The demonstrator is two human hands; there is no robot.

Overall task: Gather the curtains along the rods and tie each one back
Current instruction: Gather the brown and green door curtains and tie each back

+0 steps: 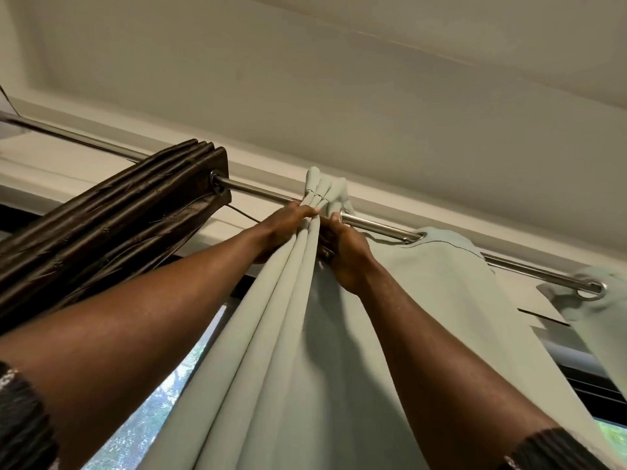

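Head: left hand (287,221) tight around curtain (339,368)

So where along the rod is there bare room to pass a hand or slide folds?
Bare rod runs between the brown curtain and the bunched green curtain, and again right of the right hand up to the next ring. Crowded at the bunch, where the left hand grips too.

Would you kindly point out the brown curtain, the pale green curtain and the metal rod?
brown curtain (112,232), head view, on its bunched folds.
pale green curtain (451,283), head view, on its flat panel.
metal rod (261,191), head view, on the bare stretch between the curtains.
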